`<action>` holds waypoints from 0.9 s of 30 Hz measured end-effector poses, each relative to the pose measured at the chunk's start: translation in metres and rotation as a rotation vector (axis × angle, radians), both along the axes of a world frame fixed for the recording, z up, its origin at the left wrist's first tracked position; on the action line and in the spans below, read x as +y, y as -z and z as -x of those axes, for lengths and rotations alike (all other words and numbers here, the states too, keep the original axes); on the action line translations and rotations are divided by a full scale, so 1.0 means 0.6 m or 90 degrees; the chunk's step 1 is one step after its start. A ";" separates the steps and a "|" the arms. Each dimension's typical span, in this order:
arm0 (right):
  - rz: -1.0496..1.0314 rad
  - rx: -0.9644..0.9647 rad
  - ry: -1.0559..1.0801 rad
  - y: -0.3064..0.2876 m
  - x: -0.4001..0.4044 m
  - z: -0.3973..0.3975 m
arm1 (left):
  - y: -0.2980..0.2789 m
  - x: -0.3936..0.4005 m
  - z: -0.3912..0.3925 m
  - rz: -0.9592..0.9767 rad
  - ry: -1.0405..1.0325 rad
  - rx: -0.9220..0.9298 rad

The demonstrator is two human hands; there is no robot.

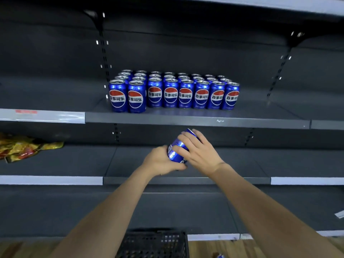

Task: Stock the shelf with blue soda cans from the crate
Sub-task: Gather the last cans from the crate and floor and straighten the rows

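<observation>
Both hands partly cover the blue can (178, 148); left hand (161, 161) and right hand (200, 151) grip it. The can tilts below the shelf (186, 119), top up-right. The crate (154, 244) is cut off.

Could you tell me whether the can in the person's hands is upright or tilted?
Tilted. The can leans up and to the right between the left hand and right hand.

Front-row cans (170, 95) on the shelf (197, 120): each carries a red, white and blue globe logo with white band reading 百事可乐. The two rightmost show it partly cut off at the can's edge. Held can (177, 148): lettering partly covered, unreadable. Red tag (26, 111) on shelf edge strip: blurred, illegible.
</observation>
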State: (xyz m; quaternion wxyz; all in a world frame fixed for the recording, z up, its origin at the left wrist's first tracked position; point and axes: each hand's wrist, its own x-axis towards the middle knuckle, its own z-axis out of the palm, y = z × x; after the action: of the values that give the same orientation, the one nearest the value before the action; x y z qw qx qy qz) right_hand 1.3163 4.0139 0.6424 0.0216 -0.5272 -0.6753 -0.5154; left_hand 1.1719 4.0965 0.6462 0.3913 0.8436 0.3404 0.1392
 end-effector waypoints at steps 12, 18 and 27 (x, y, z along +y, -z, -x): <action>-0.049 0.547 0.137 -0.020 0.004 -0.023 | 0.051 0.013 -0.038 0.055 -0.088 -0.154; 0.058 0.767 0.175 -0.022 0.022 -0.021 | 0.034 0.050 -0.033 0.353 0.071 -0.263; 0.024 1.030 -0.029 -0.081 0.054 -0.042 | 0.000 0.103 -0.057 0.554 0.166 -0.404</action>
State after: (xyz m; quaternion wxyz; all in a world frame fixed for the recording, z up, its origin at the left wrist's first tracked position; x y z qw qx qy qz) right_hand 1.3414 4.0461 0.6909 0.5050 -0.7230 -0.4699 0.0380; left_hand 1.2064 4.1583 0.6463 0.8012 0.5558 0.1245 0.1832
